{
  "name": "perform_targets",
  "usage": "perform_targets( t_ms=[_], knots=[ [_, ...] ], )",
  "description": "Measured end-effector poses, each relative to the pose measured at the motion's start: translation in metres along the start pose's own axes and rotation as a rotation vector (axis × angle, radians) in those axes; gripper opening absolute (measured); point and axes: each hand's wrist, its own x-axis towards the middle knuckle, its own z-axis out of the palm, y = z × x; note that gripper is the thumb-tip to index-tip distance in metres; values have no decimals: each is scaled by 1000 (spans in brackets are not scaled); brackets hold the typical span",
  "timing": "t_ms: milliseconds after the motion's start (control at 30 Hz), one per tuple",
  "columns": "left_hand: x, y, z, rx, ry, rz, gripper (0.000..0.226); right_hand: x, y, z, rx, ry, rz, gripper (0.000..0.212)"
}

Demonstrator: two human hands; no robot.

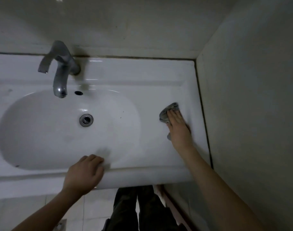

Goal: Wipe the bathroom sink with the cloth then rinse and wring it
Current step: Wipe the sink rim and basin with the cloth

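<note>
Over on the right side of the sink (142, 77), hard by the side wall (242, 97), the right hand (177, 127) lay flat on the grey cloth (169, 112), fingers stretched out and pressing it down, not clenched round it. The cloth was bunched, with a bit showing past the fingertips and a scrap by the heel of the palm. And the left hand (85, 172)? Parked on the near rim, fingers loosely bent, gripping nothing.

Now, the trouble spots. With only a flat press on a crumpled cloth, the hand could well have skated off it on that glossy surface, leaving the cloth behind or smearing instead of lifting dirt. A bunched cloth also touches a narrow strip, so streaks looked likely. The dark seam (200, 105) along the wall sat just beside the hand; a quick sweep could easily have missed it. The basin (42, 130) showed dark specks, and the left rim had marks too, so stopping early was a risk. And that bracing left hand could have slipped if the rim was wet. The tap (60, 75) stood well apart on the far left, untouched, with no water visible.
</note>
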Motion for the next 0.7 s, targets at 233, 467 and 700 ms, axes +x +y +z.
perform_targets(
  t_ms=[233,467,700],
  knots=[
    [0,4,-2,24,-13,-11,53,-64,-68,30,238,-154,-140,41],
    [-1,7,-5,33,5,9,57,-58,-122,33,591,-210,59,35],
    [-2,7,-5,22,-3,-2,52,-95,-93,-65,881,4,338,35]
  ],
)
